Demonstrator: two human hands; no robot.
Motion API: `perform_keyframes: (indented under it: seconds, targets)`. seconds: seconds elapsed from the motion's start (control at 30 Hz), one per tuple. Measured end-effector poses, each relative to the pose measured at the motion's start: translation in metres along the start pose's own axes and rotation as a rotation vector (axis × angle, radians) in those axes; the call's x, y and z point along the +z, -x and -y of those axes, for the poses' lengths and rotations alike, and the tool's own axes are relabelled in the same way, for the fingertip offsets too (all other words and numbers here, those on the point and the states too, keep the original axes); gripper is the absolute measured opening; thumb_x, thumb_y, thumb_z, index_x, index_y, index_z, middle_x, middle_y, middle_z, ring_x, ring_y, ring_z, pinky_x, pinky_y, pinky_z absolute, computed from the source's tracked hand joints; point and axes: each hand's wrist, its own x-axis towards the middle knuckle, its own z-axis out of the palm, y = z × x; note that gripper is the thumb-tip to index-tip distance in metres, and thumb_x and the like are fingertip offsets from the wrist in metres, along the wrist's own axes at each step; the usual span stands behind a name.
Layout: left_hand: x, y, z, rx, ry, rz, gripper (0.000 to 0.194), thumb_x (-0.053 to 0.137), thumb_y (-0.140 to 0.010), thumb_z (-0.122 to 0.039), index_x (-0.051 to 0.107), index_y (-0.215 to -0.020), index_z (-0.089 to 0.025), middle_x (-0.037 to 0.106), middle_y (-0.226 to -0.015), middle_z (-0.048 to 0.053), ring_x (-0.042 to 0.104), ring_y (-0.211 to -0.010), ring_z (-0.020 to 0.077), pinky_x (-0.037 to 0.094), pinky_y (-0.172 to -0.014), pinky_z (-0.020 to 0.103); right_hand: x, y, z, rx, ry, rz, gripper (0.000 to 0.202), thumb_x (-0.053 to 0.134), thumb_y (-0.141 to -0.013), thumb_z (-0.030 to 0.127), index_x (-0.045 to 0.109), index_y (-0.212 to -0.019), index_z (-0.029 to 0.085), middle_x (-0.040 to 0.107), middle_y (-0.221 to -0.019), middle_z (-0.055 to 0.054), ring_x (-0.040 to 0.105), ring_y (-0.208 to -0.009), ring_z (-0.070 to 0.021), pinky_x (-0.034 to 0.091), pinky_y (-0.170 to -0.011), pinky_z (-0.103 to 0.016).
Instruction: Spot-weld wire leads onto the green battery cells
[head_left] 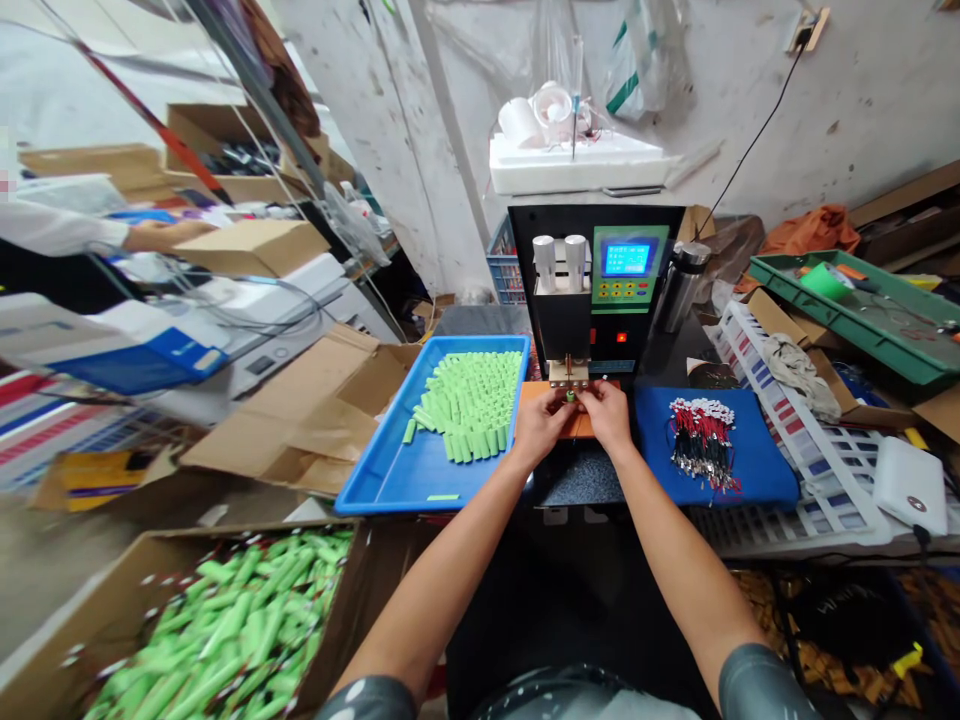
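Under the electrodes of a black spot welder (564, 325) my two hands meet. My left hand (543, 418) is closed in a pinch on a small green battery cell (571, 396), whose end shows between the fingertips. My right hand (607, 412) is also closed, its fingertips right beside the cell; what they pinch is hidden. To the left, many green battery cells (469, 395) stand and lie in a blue tray (375, 478). On the right, a bundle of red and black wire leads with white connectors (703, 435) rests on a blue cloth (765, 475).
A cardboard box (71, 625) of green cells with wires sits at lower left. Right of the cloth are a white plastic basket (817, 490), a white power bank (911, 483) and a green tray (885, 330). A metal flask (684, 285) stands beside the welder. Another person's arm (97, 232) shows at far left.
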Motion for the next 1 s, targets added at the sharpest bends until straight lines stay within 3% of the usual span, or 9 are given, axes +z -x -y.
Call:
perform_keyframes:
  seconds: [1.0]
  targets:
    - [-0.0005,0.0020,-0.0051,0.007,-0.066,-0.037,0.030,0.066,-0.084,-0.031,0.073,-0.110,-0.017,0.077,-0.096,0.006,0.070,-0.081,0.0190,0.054,-0.078,0.029,-0.0016,0.0037,0.0036,-0.028,0.062,0.013,0.025,0.063,-0.078,0.039,0.073,-0.089,0.018,0.075,-0.083,-0.005,0.069,-0.077,-0.0214,0.055,-0.072,-0.031]
